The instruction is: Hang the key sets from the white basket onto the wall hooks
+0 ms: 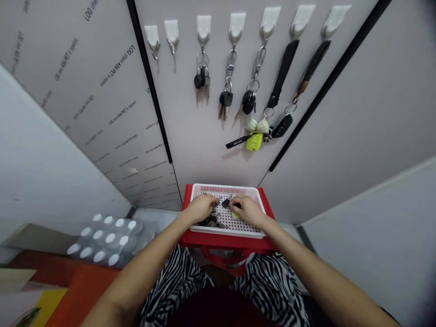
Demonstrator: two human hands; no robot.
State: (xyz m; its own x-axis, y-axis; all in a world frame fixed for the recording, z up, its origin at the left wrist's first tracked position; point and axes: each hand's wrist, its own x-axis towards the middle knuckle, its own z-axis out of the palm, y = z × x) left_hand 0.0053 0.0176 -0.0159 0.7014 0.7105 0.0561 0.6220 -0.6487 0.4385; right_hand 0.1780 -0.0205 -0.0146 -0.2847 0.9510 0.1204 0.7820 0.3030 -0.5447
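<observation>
In front of me a white plastic basket [218,232] with a perforated bottom holds several keys. My left hand [201,208] is over its left half, fingertips pinched on small metal keys whose exact shape is hard to make out. Below those fingers lies a dark heap of keys [210,221]. On the basket's right side my right hand [248,210] grips a black-headed key [225,203] between thumb and fingers, its blade pointing away from me. Under that hand shows a small yellow piece [235,215].
The basket rests on a red stool [231,241]. On the wall panel ahead, several sets of keys [225,98] hang from white hooks [237,23]; the two leftmost hooks [171,31] carry nothing. A pack of bottles with white caps [110,238] stands at the lower left.
</observation>
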